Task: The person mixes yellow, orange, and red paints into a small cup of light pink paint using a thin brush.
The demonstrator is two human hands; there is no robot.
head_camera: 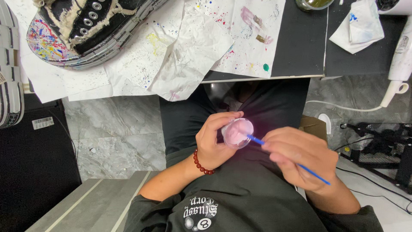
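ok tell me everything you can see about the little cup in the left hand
The small clear plastic cup holds pale pink paint, glossy where light hits it. The left hand grips it around the rim and side, tilted so its mouth faces the camera, over the person's lap below the table edge. A thin blue brush, held in the right hand, pokes its tip into the paint.

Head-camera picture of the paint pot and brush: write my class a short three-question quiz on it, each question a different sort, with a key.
1. True or false: the left hand holds the small round clear pot of pale pink paint.
2. Which hand holds the thin blue-handled brush?
3. The black sneaker with the paint-splattered toe lies on: A) crumpled white paper B) the grey marbled floor.

Key: 1 true; 2 the right hand; 3 A.
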